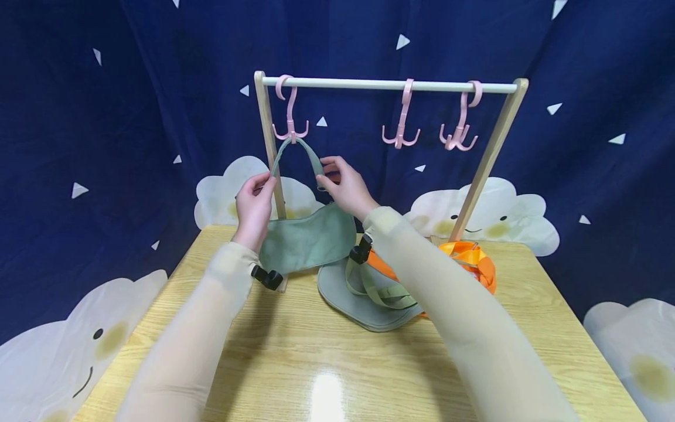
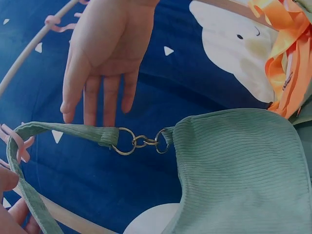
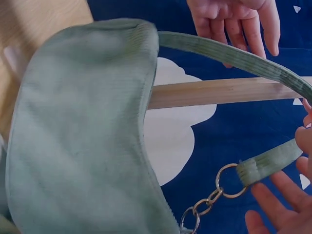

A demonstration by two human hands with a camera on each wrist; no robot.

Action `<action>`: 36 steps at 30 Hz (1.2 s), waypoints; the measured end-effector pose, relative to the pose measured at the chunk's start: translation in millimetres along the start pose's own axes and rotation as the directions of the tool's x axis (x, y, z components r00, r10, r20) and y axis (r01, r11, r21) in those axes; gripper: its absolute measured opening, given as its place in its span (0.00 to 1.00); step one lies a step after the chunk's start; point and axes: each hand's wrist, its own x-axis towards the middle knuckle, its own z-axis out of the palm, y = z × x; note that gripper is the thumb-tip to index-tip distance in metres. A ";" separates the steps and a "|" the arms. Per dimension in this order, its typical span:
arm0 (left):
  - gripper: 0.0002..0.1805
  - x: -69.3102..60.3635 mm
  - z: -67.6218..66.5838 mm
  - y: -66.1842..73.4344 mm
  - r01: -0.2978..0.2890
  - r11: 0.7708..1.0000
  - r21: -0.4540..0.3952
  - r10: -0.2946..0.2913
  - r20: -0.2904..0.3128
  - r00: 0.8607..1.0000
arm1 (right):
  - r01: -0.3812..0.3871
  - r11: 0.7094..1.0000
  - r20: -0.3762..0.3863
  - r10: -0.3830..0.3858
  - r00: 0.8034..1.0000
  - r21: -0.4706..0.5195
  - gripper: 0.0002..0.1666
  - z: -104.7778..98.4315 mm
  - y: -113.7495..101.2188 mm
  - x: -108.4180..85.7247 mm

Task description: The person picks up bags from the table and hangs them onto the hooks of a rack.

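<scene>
A sage-green corduroy shoulder bag [image 1: 311,240] hangs by its strap [image 1: 312,157] from the left pink hook hanger [image 1: 291,120]. Metal rings and a short chain [image 2: 141,141] join one strap end to the bag. My left hand [image 1: 255,202] is beside the strap's left side, its fingers loosely extended in the right wrist view. On the other side, my right hand [image 1: 345,184] is at the strap's ringed end. Its fingers look straight and spread in the left wrist view, close to the strap; whether they touch it is unclear.
A white rail [image 1: 343,84] on wooden posts carries two more pink hook hangers [image 1: 402,120] [image 1: 460,123]. Below lie a grey-green bag [image 1: 364,308] and an orange bag or ribbon heap [image 1: 474,264] on the wooden table [image 1: 295,363]. A dark blue curtain [image 1: 337,35] hangs behind.
</scene>
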 end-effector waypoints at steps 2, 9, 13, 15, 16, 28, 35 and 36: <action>0.18 -1.6 -1.9 -1.9 0.002 1.000 0.015 -0.002 0.003 1.000 | 0.015 1.000 0.008 -0.015 1.000 -0.013 0.27 -1.8 2.6 -3.8; 0.20 -10.9 -10.1 -6.2 -0.002 0.997 0.074 0.001 0.012 1.000 | 0.038 0.999 0.013 -0.038 0.999 -0.008 0.26 -9.7 9.6 -16.0; 0.20 -18.9 -14.0 -7.1 -0.030 0.996 0.082 0.030 0.007 1.000 | 0.065 0.998 0.014 -0.065 0.998 0.010 0.23 -14.5 13.1 -23.8; 0.19 -23.3 -15.1 -7.8 -0.059 0.995 0.080 0.059 0.001 0.998 | 0.081 0.997 0.013 -0.081 0.997 0.010 0.21 -16.6 15.6 -27.8; 0.19 -25.7 -15.5 -8.2 -0.077 0.994 0.080 0.078 -0.002 0.997 | 0.091 0.996 0.010 -0.091 0.996 0.008 0.20 -17.4 16.8 -30.0; 0.15 -54.9 -12.7 -11.1 -0.275 0.955 0.114 0.274 0.028 0.961 | 0.203 0.977 -0.037 -0.205 0.978 -0.064 0.13 -29.3 28.8 -63.4; 0.13 -71.5 -6.4 -10.7 -0.293 0.949 0.112 0.276 0.148 0.950 | 0.222 0.969 -0.036 -0.227 0.973 -0.104 0.13 -35.6 37.1 -82.9; 0.12 -73.6 -5.3 -11.0 -0.284 0.953 0.101 0.265 0.169 0.949 | 0.225 0.969 -0.034 -0.230 0.973 -0.101 0.13 -36.5 38.4 -85.4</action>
